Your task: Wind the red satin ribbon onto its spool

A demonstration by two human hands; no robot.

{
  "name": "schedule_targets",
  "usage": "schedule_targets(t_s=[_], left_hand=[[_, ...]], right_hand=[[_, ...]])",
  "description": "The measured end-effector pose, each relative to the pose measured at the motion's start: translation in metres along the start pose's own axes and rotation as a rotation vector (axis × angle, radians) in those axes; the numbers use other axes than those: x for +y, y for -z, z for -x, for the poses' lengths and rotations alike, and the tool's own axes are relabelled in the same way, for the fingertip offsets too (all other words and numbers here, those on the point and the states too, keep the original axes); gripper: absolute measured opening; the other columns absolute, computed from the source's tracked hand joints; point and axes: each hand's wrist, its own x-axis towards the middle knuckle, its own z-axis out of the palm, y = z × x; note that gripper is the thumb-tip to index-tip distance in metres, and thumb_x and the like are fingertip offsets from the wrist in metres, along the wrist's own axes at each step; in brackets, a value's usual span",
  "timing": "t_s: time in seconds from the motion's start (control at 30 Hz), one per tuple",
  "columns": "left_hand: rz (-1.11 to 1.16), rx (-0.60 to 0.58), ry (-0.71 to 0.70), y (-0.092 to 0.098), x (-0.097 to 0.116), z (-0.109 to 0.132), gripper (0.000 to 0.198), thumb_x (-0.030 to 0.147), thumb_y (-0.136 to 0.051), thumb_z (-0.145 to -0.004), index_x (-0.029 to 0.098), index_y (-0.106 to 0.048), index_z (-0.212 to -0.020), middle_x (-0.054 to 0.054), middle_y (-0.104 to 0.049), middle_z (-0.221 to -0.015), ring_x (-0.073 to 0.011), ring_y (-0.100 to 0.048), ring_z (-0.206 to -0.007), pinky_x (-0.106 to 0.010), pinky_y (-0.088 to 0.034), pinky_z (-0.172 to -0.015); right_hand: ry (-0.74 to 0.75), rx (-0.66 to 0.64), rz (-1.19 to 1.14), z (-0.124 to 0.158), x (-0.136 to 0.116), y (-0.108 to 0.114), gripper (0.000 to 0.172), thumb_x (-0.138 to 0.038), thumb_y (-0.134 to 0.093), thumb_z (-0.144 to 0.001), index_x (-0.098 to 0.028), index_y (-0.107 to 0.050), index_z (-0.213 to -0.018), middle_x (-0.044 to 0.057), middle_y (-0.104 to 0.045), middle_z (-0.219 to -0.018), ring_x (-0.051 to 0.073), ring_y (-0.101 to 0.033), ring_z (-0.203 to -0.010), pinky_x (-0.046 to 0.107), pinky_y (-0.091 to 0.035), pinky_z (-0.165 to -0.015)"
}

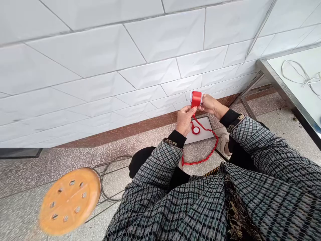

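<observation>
Against a white tiled wall, holds up a red spool, axis roughly level, crosswise from left to right; clasps its right end with the right hand, the nearer, and pinches ribbon just below with the left hand.

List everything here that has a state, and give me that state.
Ribbon spool: held up, partly unwound
Left hand: pinching ribbon just below the spool
Right hand: closed at the spool's side
Twisted red ribbon: hanging in a loose curve
Small ribbon roll: lying on the white panel
Orange stool seat: facing up
White cord: loosely coiled on the table
</observation>
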Motion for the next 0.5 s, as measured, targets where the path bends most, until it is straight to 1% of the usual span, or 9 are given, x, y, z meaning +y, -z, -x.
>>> schedule_targets(t_s=[0.07, 0.13, 0.2, 0.23, 0.3, 0.37, 0.43, 0.5], left_hand=[[-0.003, 0.032, -0.013, 0.001, 0.0, -0.001, 0.036, 0.028, -0.093, -0.067, 0.017, -0.069, -0.091, 0.005, -0.064, -0.063, -0.0086, -0.053, -0.058, -0.023, -0.04, -0.063], [-0.009, 0.031, -0.026, 0.003, 0.002, -0.002, 0.055, 0.024, -0.092, -0.068, 0.018, -0.067, -0.117, 0.006, -0.065, -0.063, -0.0101, -0.056, -0.059, -0.024, -0.042, -0.064], [-0.037, -0.033, -0.01, 0.007, 0.005, -0.003, 0.076, 0.023, -0.091, -0.07, 0.019, -0.061, -0.139, 0.007, -0.064, -0.062, -0.0106, -0.057, -0.058, -0.024, -0.044, -0.064], [-0.055, -0.079, 0.006, 0.009, 0.007, -0.004, 0.082, 0.023, -0.091, -0.071, 0.019, -0.058, -0.146, 0.007, -0.064, -0.062, -0.0103, -0.056, -0.057, -0.024, -0.043, -0.063], [-0.081, -0.17, 0.038, 0.013, 0.011, -0.005, 0.088, 0.025, -0.091, -0.071, 0.019, -0.056, -0.151, 0.008, -0.064, -0.062, -0.0093, -0.053, -0.054, -0.024, -0.042, -0.061], [-0.08, -0.226, 0.053, 0.015, 0.014, -0.005, 0.09, 0.027, -0.094, -0.068, 0.02, -0.057, -0.15, 0.008, -0.062, -0.061, -0.009, -0.052, -0.052, -0.024, -0.04, -0.058], [-0.063, -0.254, 0.062, 0.016, 0.017, -0.005, 0.089, 0.029, -0.098, -0.063, 0.02, -0.061, -0.143, 0.009, -0.062, -0.061, -0.0096, -0.054, -0.053, -0.025, -0.04, -0.058], [-0.042, -0.262, 0.067, 0.016, 0.019, -0.004, 0.085, 0.03, -0.101, -0.059, 0.021, -0.064, -0.135, 0.008, -0.062, -0.063, -0.0106, -0.056, -0.054, -0.025, -0.042, -0.059]], right_hand=[[-0.026, -0.015, 0.009, 0.001, 0.0, 0.0, 0.027, 0.01, -0.048, -0.082, -0.014, -0.059, -0.073, -0.001, -0.059, -0.048, 0.005, -0.047, -0.033, 0.011, -0.032, -0.034], [-0.063, -0.05, 0.0, 0.0, 0.0, 0.0, 0.027, 0.009, -0.048, -0.086, -0.014, -0.059, -0.078, -0.001, -0.061, -0.05, 0.005, -0.047, -0.033, 0.011, -0.034, -0.034], [-0.138, -0.111, -0.014, -0.001, 0.001, 0.003, 0.025, 0.006, -0.047, -0.091, -0.014, -0.058, -0.08, -0.001, -0.06, -0.05, 0.005, -0.047, -0.034, 0.01, -0.037, -0.035], [-0.186, -0.143, -0.019, -0.001, 0.001, 0.004, 0.024, 0.003, -0.046, -0.094, -0.014, -0.057, -0.082, -0.001, -0.059, -0.05, 0.005, -0.047, -0.034, 0.01, -0.038, -0.036], [-0.278, -0.193, -0.022, -0.002, 0.001, 0.007, 0.022, 0.0, -0.046, -0.097, -0.015, -0.056, -0.084, 0.0, -0.06, -0.051, 0.005, -0.046, -0.034, 0.009, -0.038, -0.035], [-0.33, -0.233, -0.027, -0.002, 0.001, 0.009, 0.017, -0.004, -0.049, -0.097, -0.015, -0.056, -0.087, 0.0, -0.06, -0.051, 0.005, -0.045, -0.034, 0.009, -0.035, -0.033], [-0.339, -0.274, -0.017, 0.001, 0.0, 0.009, 0.011, -0.008, -0.053, -0.098, -0.015, -0.056, -0.09, -0.002, -0.058, -0.051, 0.005, -0.043, -0.033, 0.009, -0.031, -0.032], [-0.32, -0.303, 0.044, 0.004, 0.0, 0.009, 0.008, -0.014, -0.055, -0.099, -0.015, -0.057, -0.092, -0.003, -0.056, -0.051, 0.005, -0.042, -0.035, 0.009, -0.032, -0.033]])
